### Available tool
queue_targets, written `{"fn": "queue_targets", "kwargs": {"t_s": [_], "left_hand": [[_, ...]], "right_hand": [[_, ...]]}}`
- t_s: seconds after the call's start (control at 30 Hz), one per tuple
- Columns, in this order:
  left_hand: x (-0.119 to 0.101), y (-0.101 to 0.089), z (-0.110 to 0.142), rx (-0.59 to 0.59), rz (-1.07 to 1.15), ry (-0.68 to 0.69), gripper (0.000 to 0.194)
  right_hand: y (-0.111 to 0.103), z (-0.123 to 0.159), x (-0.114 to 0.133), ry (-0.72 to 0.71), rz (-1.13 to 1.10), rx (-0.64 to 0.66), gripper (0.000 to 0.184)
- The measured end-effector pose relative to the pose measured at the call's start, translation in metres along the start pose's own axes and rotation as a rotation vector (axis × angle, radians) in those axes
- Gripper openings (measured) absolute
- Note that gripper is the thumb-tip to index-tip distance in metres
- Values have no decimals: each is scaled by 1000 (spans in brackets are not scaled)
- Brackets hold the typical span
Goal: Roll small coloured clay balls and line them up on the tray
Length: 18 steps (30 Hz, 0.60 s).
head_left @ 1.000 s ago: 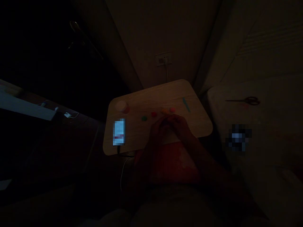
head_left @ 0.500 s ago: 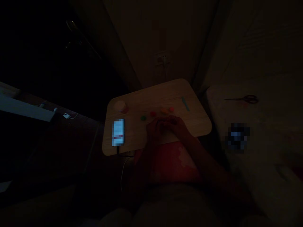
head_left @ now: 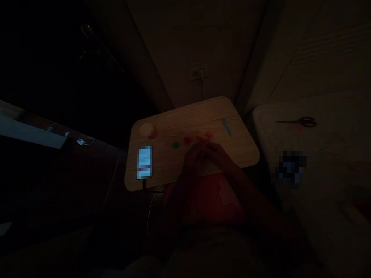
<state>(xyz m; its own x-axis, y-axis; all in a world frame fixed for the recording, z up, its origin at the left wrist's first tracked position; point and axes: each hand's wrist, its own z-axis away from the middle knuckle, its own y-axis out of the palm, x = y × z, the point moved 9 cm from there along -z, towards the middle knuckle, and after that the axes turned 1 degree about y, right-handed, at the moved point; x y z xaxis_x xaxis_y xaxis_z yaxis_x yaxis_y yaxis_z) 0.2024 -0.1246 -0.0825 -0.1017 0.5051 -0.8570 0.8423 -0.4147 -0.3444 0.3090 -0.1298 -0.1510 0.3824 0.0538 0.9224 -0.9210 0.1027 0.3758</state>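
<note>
From here, left hand (head_left: 191, 156) and right hand (head_left: 215, 151) meet, fingers bent; can't tell what, if anything, they grip | orange lump (head_left: 201, 136) on surface (head_left: 178, 122), just beyond them | I'd keep fingers light, clear of pink lump (head_left: 210, 134)

the left grip (head_left: 191, 156) and right grip (head_left: 216, 151), by the tabletop (head_left: 182, 119), are bare, as are the slim forearms (head_left: 246, 189). clothing (head_left: 214, 247) below the tabletop looks dark, its cut lost in shadow.
</note>
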Motion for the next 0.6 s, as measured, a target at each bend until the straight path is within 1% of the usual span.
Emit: {"fn": "queue_targets", "kwargs": {"t_s": [0.13, 0.23, 0.3, 0.37, 0.47, 0.6], "left_hand": [[4, 1, 0, 28, 97, -17, 46], [5, -1, 0, 30, 191, 23, 54], [8, -2, 0, 22, 221, 18, 53], [11, -2, -1, 17, 224, -15, 48], [14, -2, -1, 10, 246, -58, 50], [11, -2, 1, 7, 305, -77, 57]], "right_hand": [[4, 1, 0, 48, 44, 108, 44], [1, 2, 3, 21, 14, 94, 42], [-2, 2, 2, 16, -4, 70, 41], [-3, 2, -1, 36, -14, 75, 43], [3, 3, -4, 74, -15, 137, 47], [10, 6, 0, 90, 25, 217, 50]]}}
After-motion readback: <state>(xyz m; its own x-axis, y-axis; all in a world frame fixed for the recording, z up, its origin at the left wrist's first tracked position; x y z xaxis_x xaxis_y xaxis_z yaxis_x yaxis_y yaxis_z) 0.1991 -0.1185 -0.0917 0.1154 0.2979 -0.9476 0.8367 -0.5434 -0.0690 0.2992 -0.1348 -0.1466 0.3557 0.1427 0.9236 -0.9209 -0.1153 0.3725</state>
